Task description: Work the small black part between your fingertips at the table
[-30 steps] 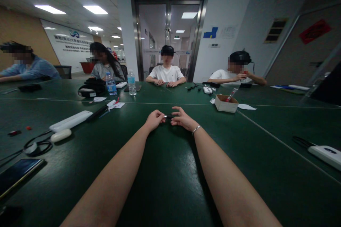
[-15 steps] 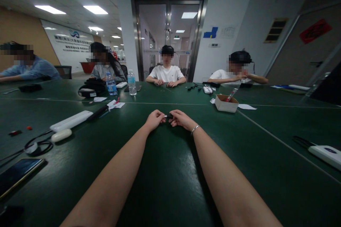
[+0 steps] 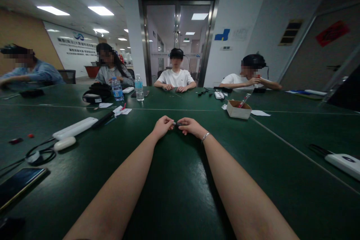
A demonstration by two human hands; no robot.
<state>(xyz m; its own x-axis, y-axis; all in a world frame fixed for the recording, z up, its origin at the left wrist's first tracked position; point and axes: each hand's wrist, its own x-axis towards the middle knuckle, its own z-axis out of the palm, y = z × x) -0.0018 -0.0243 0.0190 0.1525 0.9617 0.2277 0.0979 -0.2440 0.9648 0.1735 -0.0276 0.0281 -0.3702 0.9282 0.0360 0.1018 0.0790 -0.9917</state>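
Both my hands meet over the dark green table (image 3: 180,165), straight ahead of me. A small dark object with a lighter, silvery end (image 3: 177,123) spans the gap between my fingertips. My left hand (image 3: 163,127) pinches its lighter end, and my right hand (image 3: 191,126) has its fingers closed on the dark end. What exactly the object is cannot be made out. A silvery bracelet (image 3: 206,137) circles my right wrist.
Leftward lie a phone (image 3: 22,183), a coiled black cable (image 3: 41,156), a white oval case (image 3: 65,143) and a long white device (image 3: 75,128). Ahead are two bottles (image 3: 139,88) and a small box (image 3: 239,110). Another white device (image 3: 343,163) is at right. Several people sit across.
My hands have barely moved; the small object between them looks slightly turned. At the far right, a person's hands now show something red.
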